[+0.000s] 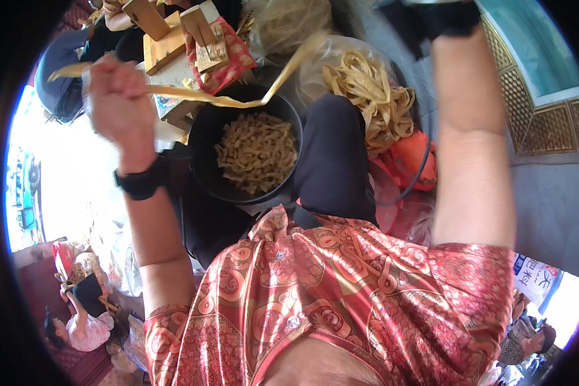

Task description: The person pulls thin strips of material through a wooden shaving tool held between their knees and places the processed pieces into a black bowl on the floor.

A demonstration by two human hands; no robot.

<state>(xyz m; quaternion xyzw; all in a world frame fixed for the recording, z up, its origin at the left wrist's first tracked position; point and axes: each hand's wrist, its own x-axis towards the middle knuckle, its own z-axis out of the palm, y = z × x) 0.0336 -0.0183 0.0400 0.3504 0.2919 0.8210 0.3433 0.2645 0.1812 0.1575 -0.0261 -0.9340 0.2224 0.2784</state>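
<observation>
My left hand [119,96], raised at the upper left, is closed in a fist around a long, flat, pale yellow strip [219,100]. One end sticks out to the left of the fist. The other part sags over the black bucket [199,164], then rises to the right, its tip blurred. Inside the bucket lies a heap of short, knobbly, tan pieces [254,151]. My right arm reaches up at the upper right with a black band [453,19] at the wrist. The right hand itself lies beyond the picture's top edge.
Beyond my right knee, loose yellow strips [370,90] lie heaped on a clear plastic bag. An orange-red bag [412,161] lies below them. Past the bucket stands a wooden stand [164,45] beside a red patterned cloth [238,58]. Another person [61,71] sits at the upper left.
</observation>
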